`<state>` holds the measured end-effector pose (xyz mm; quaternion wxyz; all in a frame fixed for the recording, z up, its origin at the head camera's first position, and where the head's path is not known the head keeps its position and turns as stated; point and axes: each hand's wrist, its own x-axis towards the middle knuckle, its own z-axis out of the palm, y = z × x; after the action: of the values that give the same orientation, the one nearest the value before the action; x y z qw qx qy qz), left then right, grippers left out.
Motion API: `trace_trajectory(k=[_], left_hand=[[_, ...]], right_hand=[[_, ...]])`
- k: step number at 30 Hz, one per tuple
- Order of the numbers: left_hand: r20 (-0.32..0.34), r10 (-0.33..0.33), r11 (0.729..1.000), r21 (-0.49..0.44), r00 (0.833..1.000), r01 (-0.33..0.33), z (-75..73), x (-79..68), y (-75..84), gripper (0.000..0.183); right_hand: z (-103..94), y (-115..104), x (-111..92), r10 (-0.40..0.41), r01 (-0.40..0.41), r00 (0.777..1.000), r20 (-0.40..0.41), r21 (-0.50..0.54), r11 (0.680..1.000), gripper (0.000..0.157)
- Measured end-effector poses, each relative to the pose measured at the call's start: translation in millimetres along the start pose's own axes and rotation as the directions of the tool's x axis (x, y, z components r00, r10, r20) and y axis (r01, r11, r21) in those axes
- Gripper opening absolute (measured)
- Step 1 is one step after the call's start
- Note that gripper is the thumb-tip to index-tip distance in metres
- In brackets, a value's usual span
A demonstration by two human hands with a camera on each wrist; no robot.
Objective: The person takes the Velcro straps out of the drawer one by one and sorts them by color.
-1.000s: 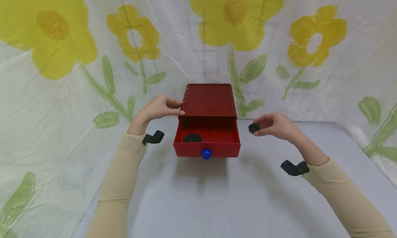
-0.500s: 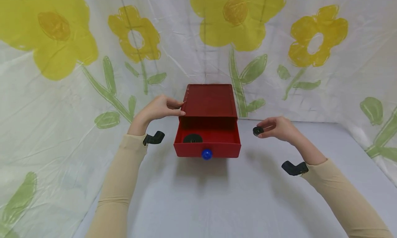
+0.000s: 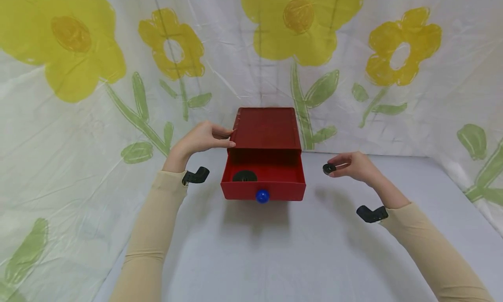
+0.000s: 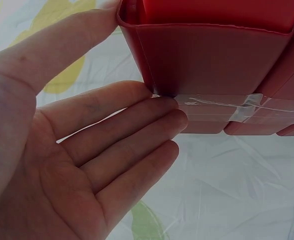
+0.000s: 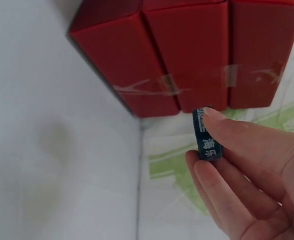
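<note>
A red drawer box point(image 3: 269, 129) stands at centre in the head view, its top drawer point(image 3: 241, 191) pulled out. The drawer has a blue round knob point(image 3: 262, 196) and holds a flat dark disc point(image 3: 245, 176) at its left front. My left hand point(image 3: 202, 138) rests thumb and fingertips on the box's left edge; in the left wrist view its fingers point(image 4: 127, 135) are nearly straight against it. Off to the right of the drawer, my right hand point(image 3: 355, 166) pinches a small black roll point(image 3: 329, 169) with a centre hole. White lettering on its side point(image 5: 207, 134) shows in the right wrist view.
Beneath the top drawer, more red drawer units point(image 5: 187, 55) are joined with clear tape, as the right wrist view shows. A white table surface point(image 3: 259, 258) spreads in front. A sheet with yellow flowers point(image 3: 298, 15) hangs behind the box.
My right hand has moved right and slightly down, away from the drawer, with the roll still pinched. The left hand and the drawer stay as they were.
</note>
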<state>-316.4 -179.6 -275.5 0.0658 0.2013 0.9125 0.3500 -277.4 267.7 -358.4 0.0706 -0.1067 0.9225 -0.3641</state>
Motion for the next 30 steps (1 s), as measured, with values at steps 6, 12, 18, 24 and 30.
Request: trace_trajectory(k=[6, 12, 18, 24, 30], left_hand=[[-0.004, -0.001, 1.0, 0.003, 1.0, 0.001, 1.0, 0.0, -0.6, 0.058], [-0.005, 0.002, 1.0, 0.011, 1.0, -0.002, 1.3, 0.6, -0.8, 0.059], [-0.001, 0.004, 1.0, 0.003, 1.0, -0.004, 1.2, 0.0, -1.1, 0.061], [-0.009, 0.003, 1.0, 0.002, 1.0, -0.003, 1.2, 0.9, -2.4, 0.06], [-0.011, 0.002, 1.0, 0.008, 1.0, -0.002, 0.8, 1.4, -2.7, 0.06]], right_hand=[[4.4, 10.6, 3.6, -0.006, 0.006, 1.0, -0.013, 0.002, 1.0, 0.049], [8.5, 19.1, 6.9, 0.005, -0.005, 1.0, -0.019, 0.007, 1.0, 0.051], [12.3, 27.6, 11.0, 0.011, -0.01, 1.0, -0.023, 0.008, 1.0, 0.05], [17.0, 36.6, 16.0, 0.002, -0.002, 0.999, -0.037, -0.005, 1.0, 0.049], [22.0, 46.1, 21.4, 0.017, -0.016, 0.999, -0.041, 0.007, 1.0, 0.05]])
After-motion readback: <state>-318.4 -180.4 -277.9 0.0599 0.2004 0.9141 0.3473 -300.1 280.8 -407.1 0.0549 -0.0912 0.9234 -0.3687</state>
